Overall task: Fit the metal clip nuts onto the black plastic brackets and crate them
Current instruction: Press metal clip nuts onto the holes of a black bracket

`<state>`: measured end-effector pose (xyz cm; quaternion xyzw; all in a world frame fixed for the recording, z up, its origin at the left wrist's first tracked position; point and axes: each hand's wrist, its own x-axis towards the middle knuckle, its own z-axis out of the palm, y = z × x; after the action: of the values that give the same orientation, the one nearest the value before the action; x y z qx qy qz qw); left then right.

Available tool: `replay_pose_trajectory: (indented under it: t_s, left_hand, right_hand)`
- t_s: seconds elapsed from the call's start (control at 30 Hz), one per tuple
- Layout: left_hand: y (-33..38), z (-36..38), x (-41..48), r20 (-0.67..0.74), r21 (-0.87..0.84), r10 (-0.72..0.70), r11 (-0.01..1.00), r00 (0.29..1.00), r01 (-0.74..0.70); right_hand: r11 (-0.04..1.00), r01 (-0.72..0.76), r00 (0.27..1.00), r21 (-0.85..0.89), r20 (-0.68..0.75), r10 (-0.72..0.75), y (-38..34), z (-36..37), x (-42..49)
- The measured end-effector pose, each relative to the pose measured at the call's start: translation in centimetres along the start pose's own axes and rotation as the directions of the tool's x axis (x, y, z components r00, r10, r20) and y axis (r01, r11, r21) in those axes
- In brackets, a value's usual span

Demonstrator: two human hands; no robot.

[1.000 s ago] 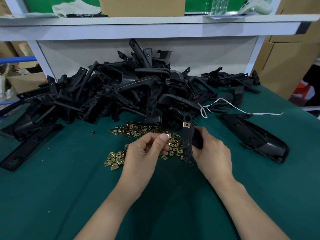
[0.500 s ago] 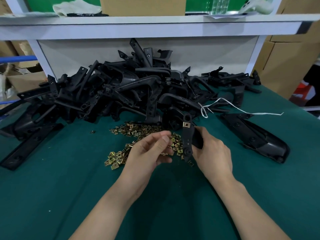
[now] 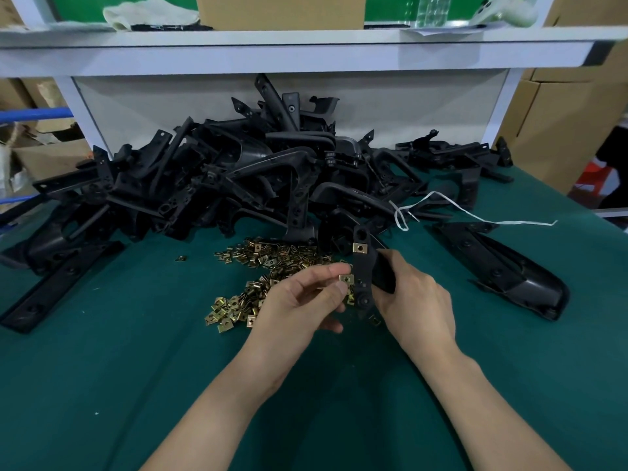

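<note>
My right hand (image 3: pixel 413 300) grips a black plastic bracket (image 3: pixel 363 266) upright over the green table. One brass clip nut (image 3: pixel 360 247) sits on the bracket's upper tab. My left hand (image 3: pixel 299 302) pinches a second clip nut (image 3: pixel 346 278) between thumb and forefinger, right at the bracket's left edge, about halfway down. A loose heap of brass clip nuts (image 3: pixel 268 277) lies on the mat just behind and left of my left hand. No crate is in view.
A big pile of black brackets (image 3: pixel 238 178) fills the back of the green table (image 3: pixel 136 385). One long bracket (image 3: pixel 503 266) lies apart at the right, another (image 3: pixel 57 287) at the left. A white string (image 3: pixel 475 217) trails across the right side. A white shelf (image 3: pixel 306 45) overhangs; cardboard boxes (image 3: pixel 560 113) stand right.
My left hand has lifted from the nut heap and moved right, bringing a clip nut up to the bracket's edge. My right hand and the bracket have stayed put.
</note>
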<state>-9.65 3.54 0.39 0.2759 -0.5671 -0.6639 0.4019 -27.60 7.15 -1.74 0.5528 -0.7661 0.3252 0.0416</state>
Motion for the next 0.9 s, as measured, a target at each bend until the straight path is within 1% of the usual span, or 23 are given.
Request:
replay_pose_trajectory:
  t_s: [0.1,0.33,0.53,0.6,0.7,0.73,0.8,0.9]
  left_hand:
    - [-0.1,-0.2,0.1,-0.021,0.014,-0.003,1.000,1.000,0.004]
    - [-0.3,-0.2,0.1,-0.005,0.027,-0.015,1.000,1.000,0.015]
    - [-0.6,-0.1,0.0,-0.025,0.033,-0.015,0.999,1.000,0.016]
    - [-0.5,0.1,0.0,-0.042,-0.009,-0.034,0.999,0.999,0.034]
    - [-0.6,0.6,0.1,-0.074,-0.156,-0.116,0.982,0.990,0.104]
    - [-0.6,0.9,0.2,-0.087,-0.179,-0.140,0.976,0.986,0.123]
    - [-0.9,1.5,0.2,-0.113,-0.188,-0.166,0.972,0.980,0.143]
    - [-1.2,2.6,-0.1,-0.161,-0.168,-0.167,0.976,0.973,0.140]
  right_hand:
    - [1.000,-0.006,1.000,0.008,0.002,0.006,-0.1,0.0,0.0]
    - [1.000,-0.007,1.000,0.002,0.026,0.006,-0.2,-0.2,-0.1]
    - [1.000,-0.012,1.000,0.003,0.027,0.012,-0.4,-0.3,-0.2]
    - [1.000,-0.021,1.000,0.003,0.022,0.021,-0.4,-0.3,-0.2]
    - [0.999,-0.021,1.000,-0.038,0.007,0.021,-0.5,-0.1,-0.2]
    - [0.998,-0.017,1.000,-0.062,0.004,0.017,-0.5,0.0,-0.1]
    - [0.995,-0.007,1.000,-0.099,0.004,0.007,-0.7,0.1,-0.1]
    - [0.995,-0.017,1.000,-0.099,-0.006,0.017,-0.7,0.1,-0.2]
